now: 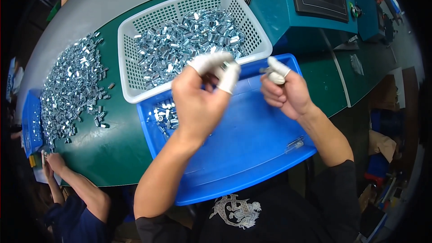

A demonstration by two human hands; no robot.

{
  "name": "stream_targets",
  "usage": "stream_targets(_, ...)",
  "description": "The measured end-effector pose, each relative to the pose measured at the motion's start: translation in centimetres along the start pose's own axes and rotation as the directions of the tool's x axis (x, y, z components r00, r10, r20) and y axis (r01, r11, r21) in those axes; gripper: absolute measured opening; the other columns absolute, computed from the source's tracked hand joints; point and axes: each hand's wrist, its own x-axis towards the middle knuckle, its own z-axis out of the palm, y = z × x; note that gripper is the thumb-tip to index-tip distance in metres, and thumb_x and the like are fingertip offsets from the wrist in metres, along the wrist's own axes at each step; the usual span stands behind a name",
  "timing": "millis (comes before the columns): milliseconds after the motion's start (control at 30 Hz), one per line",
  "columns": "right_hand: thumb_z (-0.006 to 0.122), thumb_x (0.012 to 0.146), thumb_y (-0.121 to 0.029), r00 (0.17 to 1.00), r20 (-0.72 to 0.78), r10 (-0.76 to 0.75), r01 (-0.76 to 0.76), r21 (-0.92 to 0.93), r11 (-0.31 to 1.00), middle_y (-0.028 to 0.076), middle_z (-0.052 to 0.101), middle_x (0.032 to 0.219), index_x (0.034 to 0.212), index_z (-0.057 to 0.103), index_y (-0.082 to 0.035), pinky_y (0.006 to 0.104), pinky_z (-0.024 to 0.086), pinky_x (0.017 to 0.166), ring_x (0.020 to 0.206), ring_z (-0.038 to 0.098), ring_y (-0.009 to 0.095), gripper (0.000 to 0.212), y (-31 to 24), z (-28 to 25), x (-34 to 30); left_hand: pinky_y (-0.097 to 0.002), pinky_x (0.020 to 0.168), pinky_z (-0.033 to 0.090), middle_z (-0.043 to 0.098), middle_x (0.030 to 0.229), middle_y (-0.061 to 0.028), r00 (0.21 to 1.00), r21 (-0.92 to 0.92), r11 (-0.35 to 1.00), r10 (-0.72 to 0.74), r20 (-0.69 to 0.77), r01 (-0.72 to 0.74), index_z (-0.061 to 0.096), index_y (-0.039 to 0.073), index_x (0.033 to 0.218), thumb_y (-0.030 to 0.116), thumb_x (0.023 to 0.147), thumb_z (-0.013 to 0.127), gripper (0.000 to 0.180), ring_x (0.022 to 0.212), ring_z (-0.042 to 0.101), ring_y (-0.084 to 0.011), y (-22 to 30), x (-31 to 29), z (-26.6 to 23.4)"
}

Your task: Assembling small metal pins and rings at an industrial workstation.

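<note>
My left hand (198, 96), with white covers on thumb and finger, pinches a small shiny metal part (227, 64) over the edge of the blue tray (243, 139). Facing it, my right hand (288, 89) is closed, its thumb and finger also in white covers. A small grey piece (266, 69) pokes out from the right fingertips; blur hides its kind. Some metal parts (166, 116) lie in the tray's left end, partly behind my left forearm. Beyond my hands, a white perforated basket (128, 67) holds a heap of similar silvery hexagonal parts (193, 40).
A large loose pile of metal parts (74, 90) covers the left of the green table (121, 144). A blue bin (31, 123) stands past it, near a co-worker's hands (51, 162). Back right is a teal machine (274, 13) with a screen and red button. A clear piece (294, 145) lies in the tray.
</note>
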Motion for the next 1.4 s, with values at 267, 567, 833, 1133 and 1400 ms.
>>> stream_targets(267,0.036,0.098,-0.037,0.972,-0.124,-0.199,0.178,-0.161,0.971,-0.001,0.037,0.050,0.084,0.055,-0.004,0.0199,0.023,0.036,0.039,0.027,0.005,0.041,-0.5,0.5,-0.7,-0.0213,0.049,0.038,0.064,0.074,-0.0045,1.000,0.278,0.960,-0.005,-0.018,0.010,0.067,0.003,0.087,0.004,0.075,0.069,0.012,0.053,0.049,-0.0089,0.9,0.9,-2.3)
stream_targets(567,0.038,0.098,-0.036,0.962,-0.140,-0.234,0.191,-0.266,0.945,0.000,0.040,0.052,0.079,0.052,-0.003,0.0217,0.026,0.038,0.039,0.028,0.006,0.040,-0.7,2.2,-0.6,-0.0422,0.069,0.051,0.063,0.081,-0.0161,0.821,0.784,0.600,-0.362,0.441,-0.157,0.065,0.002,0.082,0.013,0.068,0.066,0.017,0.078,0.064,-0.0318,-1.0,-2.5,-2.1)
stream_targets(833,0.040,0.097,-0.036,0.958,0.002,-0.286,0.266,-0.375,0.888,0.001,0.043,0.052,0.069,0.048,-0.006,0.0216,0.028,0.038,0.040,0.033,0.006,0.042,0.3,5.5,0.0,-0.0399,0.070,0.050,0.065,0.084,-0.0118,0.864,0.606,0.795,-0.281,0.418,-0.034,0.066,0.005,0.089,0.013,0.071,0.065,0.020,0.077,0.063,-0.0310,-0.5,-2.3,-1.7)
stream_targets(1133,0.038,0.098,-0.035,0.850,-0.099,-0.518,0.399,-0.522,0.754,0.000,0.043,0.051,0.068,0.048,-0.008,0.0202,0.026,0.037,0.040,0.033,0.005,0.042,1.1,3.3,-0.1,-0.0212,0.056,0.043,0.064,0.072,-0.0049,0.855,-0.176,0.851,-0.441,0.272,0.495,0.065,-0.003,0.093,0.017,0.086,0.062,0.021,0.065,0.055,-0.0055,1.2,-1.1,-2.0)
stream_targets(1400,0.039,0.098,-0.033,0.858,-0.053,-0.511,0.395,-0.568,0.722,0.000,0.044,0.052,0.078,0.053,-0.007,0.0194,0.026,0.038,0.042,0.034,0.005,0.035,1.8,3.2,0.1,-0.0221,0.064,0.047,0.066,0.085,-0.0063,0.850,-0.396,0.766,-0.366,0.379,0.506,0.064,0.001,0.104,0.015,0.087,0.061,0.022,0.077,0.061,-0.0094,1.1,-1.3,-1.7)
